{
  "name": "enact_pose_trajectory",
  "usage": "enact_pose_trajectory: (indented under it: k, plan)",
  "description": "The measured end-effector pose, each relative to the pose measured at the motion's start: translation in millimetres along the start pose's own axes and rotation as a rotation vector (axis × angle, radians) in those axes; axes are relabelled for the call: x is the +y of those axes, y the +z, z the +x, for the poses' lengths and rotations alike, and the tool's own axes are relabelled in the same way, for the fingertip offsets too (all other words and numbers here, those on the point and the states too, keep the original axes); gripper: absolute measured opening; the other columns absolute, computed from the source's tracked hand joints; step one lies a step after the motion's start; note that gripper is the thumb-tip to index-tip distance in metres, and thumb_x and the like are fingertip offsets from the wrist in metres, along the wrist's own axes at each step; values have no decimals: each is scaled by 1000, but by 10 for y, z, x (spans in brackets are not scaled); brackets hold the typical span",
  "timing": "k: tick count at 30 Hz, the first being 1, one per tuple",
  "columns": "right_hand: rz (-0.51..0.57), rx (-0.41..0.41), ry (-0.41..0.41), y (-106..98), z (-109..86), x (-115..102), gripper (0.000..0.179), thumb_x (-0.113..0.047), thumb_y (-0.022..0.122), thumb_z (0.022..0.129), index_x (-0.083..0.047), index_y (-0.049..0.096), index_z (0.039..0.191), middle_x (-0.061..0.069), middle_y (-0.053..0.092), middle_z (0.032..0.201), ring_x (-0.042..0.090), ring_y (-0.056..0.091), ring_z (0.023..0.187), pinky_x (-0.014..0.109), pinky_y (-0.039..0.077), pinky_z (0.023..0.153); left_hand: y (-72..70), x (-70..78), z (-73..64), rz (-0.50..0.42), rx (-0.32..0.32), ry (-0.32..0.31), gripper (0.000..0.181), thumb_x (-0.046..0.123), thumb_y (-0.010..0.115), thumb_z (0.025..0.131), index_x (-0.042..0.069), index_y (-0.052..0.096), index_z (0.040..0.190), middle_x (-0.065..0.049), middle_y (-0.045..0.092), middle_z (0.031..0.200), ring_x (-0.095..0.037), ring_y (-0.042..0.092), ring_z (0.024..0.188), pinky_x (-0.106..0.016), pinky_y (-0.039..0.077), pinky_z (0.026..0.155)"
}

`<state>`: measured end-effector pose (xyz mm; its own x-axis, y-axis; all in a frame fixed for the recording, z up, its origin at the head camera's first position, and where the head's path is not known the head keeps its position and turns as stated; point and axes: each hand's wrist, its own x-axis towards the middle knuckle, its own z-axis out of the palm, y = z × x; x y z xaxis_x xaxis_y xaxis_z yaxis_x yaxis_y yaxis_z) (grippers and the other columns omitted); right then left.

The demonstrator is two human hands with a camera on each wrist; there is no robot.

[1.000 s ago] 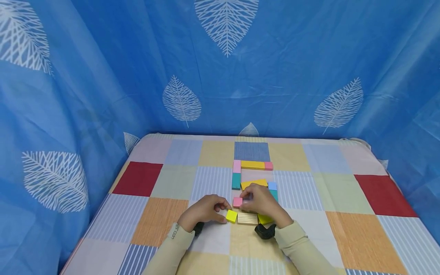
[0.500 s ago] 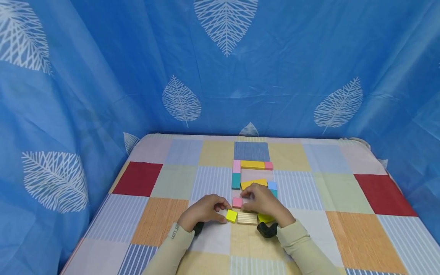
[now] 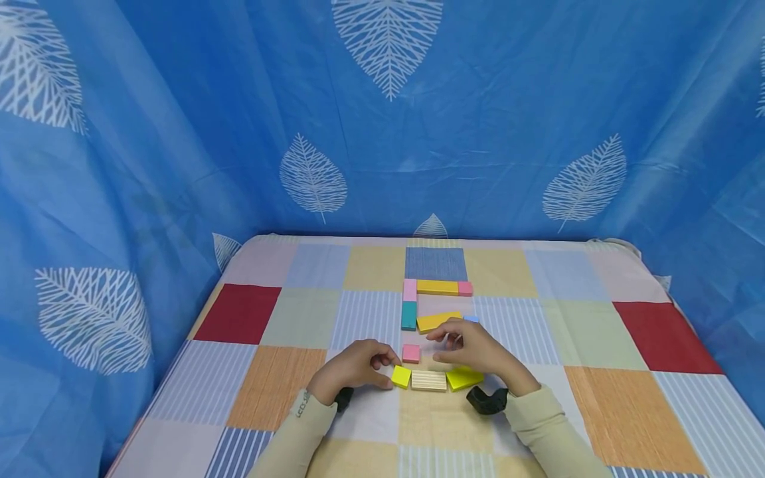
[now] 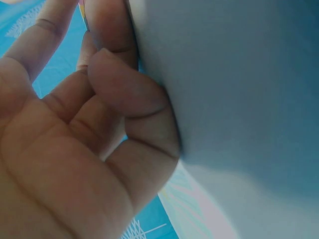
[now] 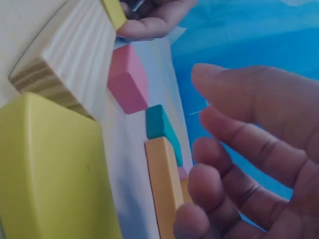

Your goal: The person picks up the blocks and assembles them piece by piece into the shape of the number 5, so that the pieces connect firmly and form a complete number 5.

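My left hand [image 3: 358, 365] pinches a small yellow block [image 3: 401, 376] between thumb and forefinger at the left end of the front row. Beside that block lies a ribbed plain-wood block [image 3: 428, 380], followed by a longer yellow block [image 3: 465, 378] set slightly askew. My right hand [image 3: 478, 348] hovers above the right side of the layout, fingers loosely bent and holding nothing. A pink block [image 3: 410, 353] lies between the two hands. In the right wrist view, a gap separates the fingertips [image 5: 204, 74] from the blocks.
Farther back, a teal block [image 3: 409, 316], a light pink block [image 3: 410, 289], an orange-yellow bar [image 3: 437, 287] and a small pink block [image 3: 465, 289] form a corner. Another orange-yellow bar [image 3: 439, 322] lies tilted; a blue block [image 3: 471, 318] is partly covered by my right hand.
My right hand has drawn away from the pink block towards the right, uncovering more of the front yellow block and hiding the right-hand teal block. The left hand keeps its place.
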<state>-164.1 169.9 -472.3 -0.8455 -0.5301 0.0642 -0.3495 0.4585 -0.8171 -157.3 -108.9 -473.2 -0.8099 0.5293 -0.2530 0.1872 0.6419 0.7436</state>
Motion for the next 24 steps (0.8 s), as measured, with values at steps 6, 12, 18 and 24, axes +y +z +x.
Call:
enact_pose_trajectory:
  k: [6,12,18,24]
  plan:
    - [106,-17,-4,-92,-79,51,26,-6,80,97,6,76,119,15,72,104,9,59,83,26,54,76,2,4,-4,-9,-1,-3,28,-3,92,81,7,78,103,2,58,88,-14,48,81,-25,42,72]
    - [170,-4,-21,-174,-194,95,21,0,75,99,9,74,119,14,71,102,11,60,84,25,53,75,0,-10,-16,-15,0,15,28,-4,92,81,5,78,104,1,59,90,-15,48,82,-26,42,74]
    - [220,4,-21,-261,-325,159,18,5,70,101,10,73,117,14,69,95,12,60,82,24,53,73,3,-14,-13,-15,-1,12,29,-3,92,81,6,78,105,2,59,90,-14,48,82,-26,42,74]
    - [261,-44,-52,-324,-447,295,17,3,70,101,11,73,117,4,66,91,12,57,77,24,49,68,-3,-11,-11,-21,-3,16,28,-3,92,82,6,78,105,2,59,90,-14,48,81,-26,42,73]
